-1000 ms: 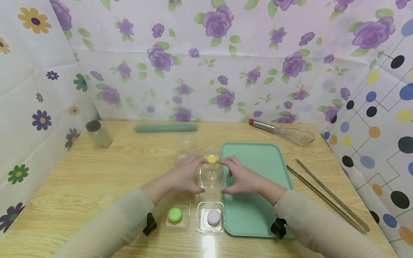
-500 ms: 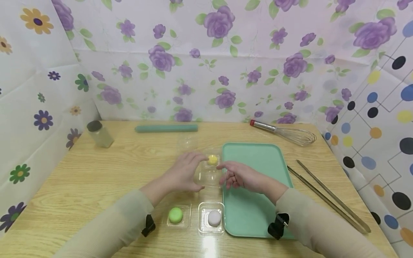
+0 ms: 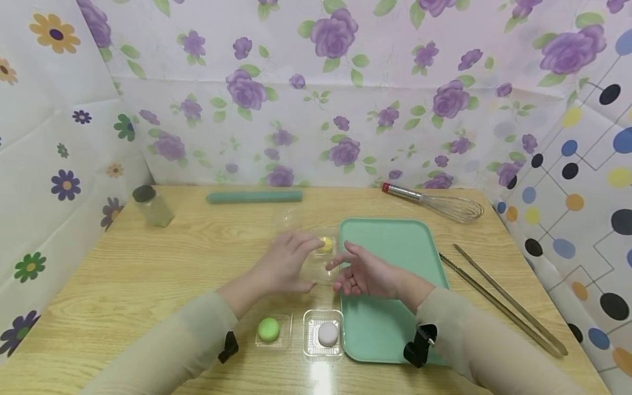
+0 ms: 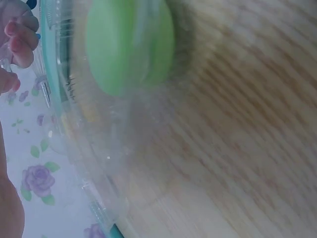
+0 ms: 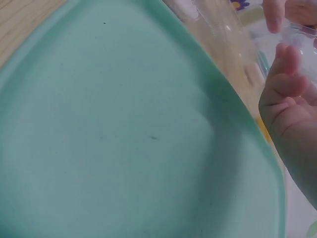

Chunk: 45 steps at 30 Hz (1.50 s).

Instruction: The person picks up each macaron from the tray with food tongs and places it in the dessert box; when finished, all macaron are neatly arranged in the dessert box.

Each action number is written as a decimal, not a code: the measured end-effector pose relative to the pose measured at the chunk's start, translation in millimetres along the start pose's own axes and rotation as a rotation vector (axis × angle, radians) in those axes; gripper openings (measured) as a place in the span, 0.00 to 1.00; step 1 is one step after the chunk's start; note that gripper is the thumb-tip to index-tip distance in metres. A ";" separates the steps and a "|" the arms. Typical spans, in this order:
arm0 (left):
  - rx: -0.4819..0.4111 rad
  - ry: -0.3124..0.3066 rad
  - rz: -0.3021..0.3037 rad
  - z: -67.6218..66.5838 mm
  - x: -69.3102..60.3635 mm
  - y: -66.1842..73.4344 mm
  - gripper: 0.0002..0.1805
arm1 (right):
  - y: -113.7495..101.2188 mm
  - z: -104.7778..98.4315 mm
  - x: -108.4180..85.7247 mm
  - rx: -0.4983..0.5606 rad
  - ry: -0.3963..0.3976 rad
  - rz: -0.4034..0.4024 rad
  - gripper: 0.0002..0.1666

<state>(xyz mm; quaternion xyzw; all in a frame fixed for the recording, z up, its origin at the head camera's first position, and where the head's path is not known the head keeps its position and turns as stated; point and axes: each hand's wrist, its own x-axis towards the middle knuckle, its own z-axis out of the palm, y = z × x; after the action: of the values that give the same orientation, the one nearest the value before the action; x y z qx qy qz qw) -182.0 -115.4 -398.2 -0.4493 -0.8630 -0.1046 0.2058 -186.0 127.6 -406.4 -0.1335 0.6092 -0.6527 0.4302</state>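
A clear plastic lid (image 3: 322, 270) is between my hands, its outline faint. My left hand (image 3: 283, 263) holds its left side, thumb near and fingers far; the exact contact is hard to see. To its right, my right hand (image 3: 370, 274) has loosely bent fingers, palm partly turned up, over the tray's left edge. Just beyond lies a yellow macaron (image 3: 326, 245) in a clear box, partly covered by my left fingers. Nearer me, a green macaron (image 3: 269, 329) and a pale lilac macaron (image 3: 328, 333) sit in clear boxes. The green one fills part of the left wrist view.
A mint-green tray (image 3: 395, 236) lies right of the boxes. Tongs (image 3: 508, 302) rest beyond its right side, and a whisk (image 3: 434, 203) lies behind. At the back left are a green rolling pin (image 3: 254, 196) and a black-capped jar (image 3: 153, 206). Another clear lid (image 3: 287, 218) lies behind my left hand.
My right hand has come off the lid's right side and turned its palm upward, its fingers loosening. My left hand stays almost in place, its fingers shifting slightly right over the yellow macaron.
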 end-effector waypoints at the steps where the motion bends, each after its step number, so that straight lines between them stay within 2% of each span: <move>1: 0.009 0.021 0.021 0.5 -0.2 -0.3 0.49 | 0.0 0.3 0.1 0.004 -0.004 0.000 0.44; 5: 0.033 0.070 0.086 1.5 -1.2 -0.3 0.51 | 0.2 1.1 0.1 -0.013 0.002 0.001 0.41; 8: 0.006 0.036 0.077 -1.3 -2.0 1.7 0.52 | 1.1 0.0 -0.4 -0.070 0.024 -0.008 0.40; 10: -0.062 -0.026 0.014 -4.9 -1.9 3.9 0.53 | 1.9 -1.3 -0.8 -0.122 0.041 -0.027 0.39; 13: -0.222 -0.156 -0.152 -10.1 -0.9 6.8 0.53 | 3.4 -2.9 -1.7 -0.213 0.067 -0.085 0.34; 15: -0.357 -0.237 -0.275 -11.8 -0.1 7.5 0.50 | 4.0 -3.5 -3.2 -0.314 0.098 -0.133 0.30; 17: -0.474 -0.303 -0.358 -11.5 0.5 7.3 0.46 | 5.3 -4.3 -5.3 -0.424 0.125 -0.187 0.27; 20: -0.608 -0.369 -0.418 -10.4 1.0 6.2 0.41 | 7.4 -5.8 -7.8 -0.580 0.153 -0.267 0.26; 23: -0.670 -0.397 -0.421 -10.1 1.4 5.2 0.40 | 8.8 -6.7 -9.6 -0.676 0.162 -0.331 0.29; 31: -0.706 -0.410 -0.434 -13.3 1.8 7.2 0.41 | 8.5 -5.4 -12.8 -0.798 0.188 -0.412 0.39; 39: -0.569 -0.386 -0.387 -10.3 -1.8 9.9 0.44 | 12.0 -3.8 -12.9 -0.944 0.222 -0.433 0.48; 45: -0.486 -0.386 -0.339 -10.2 -9.4 17.9 0.46 | 14.7 4.3 -17.1 -1.055 0.222 -0.455 0.50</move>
<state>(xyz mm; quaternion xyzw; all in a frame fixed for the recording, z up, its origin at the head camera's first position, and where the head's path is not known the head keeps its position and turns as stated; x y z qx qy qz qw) -159.9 -115.7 -393.4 -0.3470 -0.8983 -0.2525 -0.0944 -166.9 138.8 -412.8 -0.3880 0.8492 -0.3471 0.0881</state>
